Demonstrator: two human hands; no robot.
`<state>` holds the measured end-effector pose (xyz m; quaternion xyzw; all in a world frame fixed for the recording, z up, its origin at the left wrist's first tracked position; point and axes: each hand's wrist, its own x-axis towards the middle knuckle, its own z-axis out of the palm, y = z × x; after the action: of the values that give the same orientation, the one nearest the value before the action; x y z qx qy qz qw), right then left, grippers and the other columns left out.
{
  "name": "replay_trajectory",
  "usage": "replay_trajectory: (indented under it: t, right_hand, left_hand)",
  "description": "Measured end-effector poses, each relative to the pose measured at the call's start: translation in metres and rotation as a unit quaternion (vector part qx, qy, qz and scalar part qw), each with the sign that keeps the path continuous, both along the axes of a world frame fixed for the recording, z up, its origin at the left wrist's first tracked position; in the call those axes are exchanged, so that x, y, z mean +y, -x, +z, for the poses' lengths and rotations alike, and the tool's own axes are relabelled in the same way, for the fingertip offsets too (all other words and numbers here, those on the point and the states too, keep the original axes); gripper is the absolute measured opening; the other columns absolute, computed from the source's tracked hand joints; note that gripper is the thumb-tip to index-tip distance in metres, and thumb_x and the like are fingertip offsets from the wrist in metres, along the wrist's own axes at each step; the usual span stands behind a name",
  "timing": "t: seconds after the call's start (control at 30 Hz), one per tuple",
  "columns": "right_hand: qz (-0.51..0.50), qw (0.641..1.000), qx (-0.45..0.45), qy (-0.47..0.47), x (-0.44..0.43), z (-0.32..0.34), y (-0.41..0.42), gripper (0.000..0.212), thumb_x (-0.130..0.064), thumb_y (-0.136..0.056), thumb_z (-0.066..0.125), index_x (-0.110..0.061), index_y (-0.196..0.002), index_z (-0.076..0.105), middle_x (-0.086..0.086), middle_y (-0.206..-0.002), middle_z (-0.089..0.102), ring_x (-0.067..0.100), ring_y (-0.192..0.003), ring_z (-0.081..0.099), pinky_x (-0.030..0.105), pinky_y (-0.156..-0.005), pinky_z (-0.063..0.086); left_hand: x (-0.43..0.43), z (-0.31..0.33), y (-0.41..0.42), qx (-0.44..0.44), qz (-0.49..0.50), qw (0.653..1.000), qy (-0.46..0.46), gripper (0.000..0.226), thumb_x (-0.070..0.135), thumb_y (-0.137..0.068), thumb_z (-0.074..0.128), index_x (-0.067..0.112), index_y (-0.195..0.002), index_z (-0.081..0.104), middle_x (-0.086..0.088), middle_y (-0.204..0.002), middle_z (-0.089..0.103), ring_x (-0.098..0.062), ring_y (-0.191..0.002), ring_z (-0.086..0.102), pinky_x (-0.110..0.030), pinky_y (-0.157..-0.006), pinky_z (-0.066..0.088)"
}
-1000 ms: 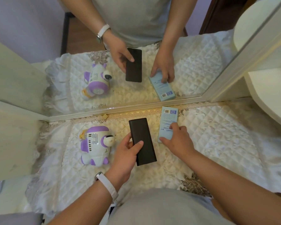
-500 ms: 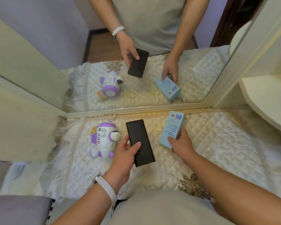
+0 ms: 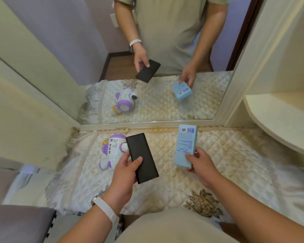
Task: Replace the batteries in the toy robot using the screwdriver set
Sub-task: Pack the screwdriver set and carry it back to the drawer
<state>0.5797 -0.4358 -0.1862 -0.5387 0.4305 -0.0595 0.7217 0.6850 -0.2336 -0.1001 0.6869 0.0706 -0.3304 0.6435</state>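
The toy robot [image 3: 112,149] lies on its side at the left of the quilted cloth [image 3: 235,155] that covers the surface. Its speaker grille faces up, and no hand touches it. It lies where it lay a second ago, so the battery cover is not yet being worked on.

Just right of it, the left hand [image 3: 125,172] grips a black case [image 3: 141,157], with the thumb laid across the top and the fingers curled under the near half. The case's far corner overlaps the robot from this angle. The mirror [image 3: 165,41] behind shows the case held clear of the cloth. A second ago it seemed to rest low against the cloth, and now it is raised and tilted. I judge it to be the screwdriver set, though nothing on it confirms this.

Further right, the right hand [image 3: 200,163] pinches the lower end of a blue box [image 3: 185,146], with the thumb on its face and the fingers around its right edge. A second ago the box lay flat on the cloth under that hand, and half a second ago one end had tipped up. Now it stands nearly upright in the air with its barcode end away from the person. It probably holds the new batteries, but the print is too small to read.

Both items are now in hand. The task looks to be at its start, with tools and supplies gathered and nothing opened.
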Motion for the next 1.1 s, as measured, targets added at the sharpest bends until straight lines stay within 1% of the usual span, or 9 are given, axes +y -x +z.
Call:
replay_trajectory:
  t: [0.1,0.2,0.3,0.4,0.57,0.67,0.77,0.87,1.1]
  right_hand:
    - [-0.004,0.999,-0.031,-0.02,0.01,0.02,0.001,0.022,-0.008,-0.096,0.055,-0.021,-0.113,0.059,0.004,-0.109,0.065,0.024,-0.098,0.065,0.033,-0.065,0.056]
    - [0.018,0.998,-0.048,-0.023,0.026,0.041,0.0,0.02,-0.007,-0.096,0.055,-0.025,-0.103,0.06,0.004,-0.106,0.065,0.023,-0.096,0.065,0.032,-0.063,0.054]
    - [0.046,0.997,-0.059,-0.022,0.049,0.06,-0.004,0.021,-0.007,-0.095,0.057,-0.022,-0.108,0.061,0.004,-0.106,0.066,0.022,-0.095,0.065,0.03,-0.061,0.052]
    - [0.093,0.993,-0.07,-0.016,0.09,0.08,-0.014,0.023,-0.007,-0.094,0.057,-0.018,-0.114,0.061,0.006,-0.109,0.066,0.022,-0.095,0.065,0.029,-0.06,0.051]
    - [0.168,0.982,-0.078,0.019,0.177,0.109,-0.027,0.022,-0.007,-0.094,0.056,-0.025,-0.104,0.062,0.0,-0.105,0.069,0.015,-0.086,0.065,0.028,-0.058,0.047]
    - [0.216,0.973,-0.077,0.022,0.231,0.12,-0.029,0.022,-0.008,-0.094,0.056,-0.026,-0.105,0.063,-0.002,-0.105,0.07,0.015,-0.085,0.067,0.029,-0.059,0.046]
    - [0.259,0.963,-0.079,0.019,0.281,0.126,-0.026,0.023,-0.008,-0.094,0.056,-0.026,-0.107,0.063,-0.004,-0.103,0.071,0.018,-0.088,0.069,0.03,-0.06,0.046]
    - [0.309,0.948,-0.079,0.022,0.329,0.128,-0.022,0.025,-0.01,-0.094,0.056,-0.026,-0.111,0.063,-0.004,-0.104,0.072,0.018,-0.092,0.068,0.03,-0.06,0.045]
    - [0.417,0.906,-0.073,-0.011,0.435,0.129,-0.013,0.024,-0.011,-0.096,0.055,-0.027,-0.111,0.063,-0.005,-0.109,0.071,0.019,-0.096,0.069,0.027,-0.055,0.044]
  left_hand:
    - [0.007,0.006,0.001,-0.004,0.011,1.0,0.016,0.036,0.007,-0.097,0.059,0.021,-0.131,0.059,-0.007,-0.107,0.076,-0.016,-0.083,0.076,-0.029,-0.06,0.059]
    - [0.02,0.013,0.004,-0.013,0.022,0.999,0.035,0.035,0.007,-0.097,0.059,0.023,-0.129,0.06,-0.005,-0.105,0.076,-0.015,-0.083,0.075,-0.028,-0.06,0.058]
    - [0.044,0.023,0.007,-0.023,0.038,0.998,0.054,0.035,0.006,-0.097,0.059,0.023,-0.128,0.061,-0.002,-0.099,0.078,-0.014,-0.083,0.075,-0.028,-0.06,0.059]
    - [0.087,0.034,0.007,-0.043,0.068,0.994,0.073,0.035,0.007,-0.098,0.058,0.025,-0.128,0.061,0.001,-0.098,0.078,-0.013,-0.083,0.075,-0.03,-0.064,0.06]
    - [0.179,0.046,0.014,-0.075,0.141,0.983,0.089,0.036,0.006,-0.098,0.056,0.023,-0.129,0.06,0.005,-0.094,0.078,-0.01,-0.082,0.074,-0.031,-0.064,0.059]
    - [0.243,0.048,0.03,-0.081,0.199,0.971,0.104,0.032,0.008,-0.099,0.055,0.025,-0.126,0.061,0.007,-0.096,0.078,-0.01,-0.086,0.075,-0.034,-0.07,0.059]
    - [0.303,0.042,0.053,-0.079,0.265,0.955,0.11,0.03,0.008,-0.1,0.056,0.028,-0.121,0.064,0.007,-0.101,0.078,-0.012,-0.089,0.075,-0.032,-0.066,0.06]
    - [0.355,0.036,0.079,-0.083,0.321,0.937,0.11,0.032,0.008,-0.099,0.056,0.024,-0.126,0.063,0.004,-0.108,0.077,-0.013,-0.092,0.074,-0.032,-0.067,0.06]
    - [0.447,0.033,0.139,-0.102,0.435,0.889,0.104,0.037,0.007,-0.098,0.057,0.017,-0.133,0.058,0.007,-0.092,0.078,-0.009,-0.083,0.074,-0.03,-0.063,0.059]
